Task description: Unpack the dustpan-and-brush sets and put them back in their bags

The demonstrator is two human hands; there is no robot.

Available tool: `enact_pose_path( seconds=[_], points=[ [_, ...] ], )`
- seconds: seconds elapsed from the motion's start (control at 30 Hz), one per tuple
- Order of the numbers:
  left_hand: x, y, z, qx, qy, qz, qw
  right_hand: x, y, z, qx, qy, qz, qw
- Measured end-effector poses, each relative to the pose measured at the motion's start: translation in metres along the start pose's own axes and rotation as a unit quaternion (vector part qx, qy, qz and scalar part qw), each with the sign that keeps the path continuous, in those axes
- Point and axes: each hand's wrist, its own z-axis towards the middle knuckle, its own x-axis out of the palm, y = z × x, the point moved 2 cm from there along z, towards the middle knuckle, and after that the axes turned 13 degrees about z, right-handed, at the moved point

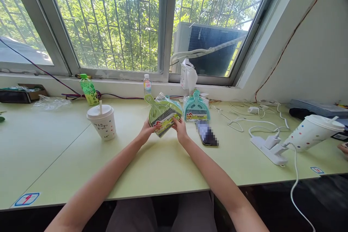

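hands on a packaged green brush and dustpan set

hands meet at the middle of the pale green surface [67, 152], both gripping one item. the left hand [146, 130] closes its fingers on the left lower edge of a green mini brush and dustpan set [163, 114] wrapped in clear plastic, and the right hand [181, 130] pinches the right lower corner of the same pack. the pack is tilted, its handle pointing up and to the left, and it is lifted a little off the surface, just far of the hands.

just right of it, and a little farther, a second set in teal [196, 108] leans upright in its own wrapper. near the right hand, on its right side, a phone [208, 134] lies flat. to the left of the hands stands a white paper cup with a lid and straw [102, 121], and farther left, close to the window sill, a green drink bottle [89, 90]. a small clear water bottle [147, 84] stands at the far edge behind the green pack.

on the right side a white power strip [269, 148] lies with plugs in it, and another dotted cup [312, 132] lies tipped on its side beside it. white cables [244, 121] loop across the surface between the phone and the strip.
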Motion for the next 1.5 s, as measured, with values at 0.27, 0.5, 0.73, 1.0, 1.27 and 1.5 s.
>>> enact_pose_path(
  seconds=[0.27,0.5,0.73,1.0,1.27,1.5],
  points=[
    [0.001,0.005,-0.003,-0.032,0.059,0.010,0.998,-0.014,0.004,0.006,0.009,-0.078,0.010,0.997],
    [-0.001,0.003,-0.002,-0.022,0.071,0.012,0.997,-0.011,0.007,0.007,0.036,-0.075,0.016,0.996],
    [-0.001,0.008,0.001,0.015,0.087,0.010,0.996,-0.016,0.009,0.009,0.060,-0.109,0.018,0.992],
    [-0.005,0.005,0.001,-0.026,0.063,0.007,0.998,-0.003,0.013,0.002,0.045,-0.031,0.064,0.996],
    [-0.010,0.000,0.002,-0.031,0.043,0.016,0.998,0.004,0.005,-0.007,0.039,0.058,0.029,0.997],
    [-0.008,-0.005,0.001,-0.034,0.027,0.014,0.999,0.003,0.004,-0.005,0.024,0.018,0.036,0.999]
  ],
)
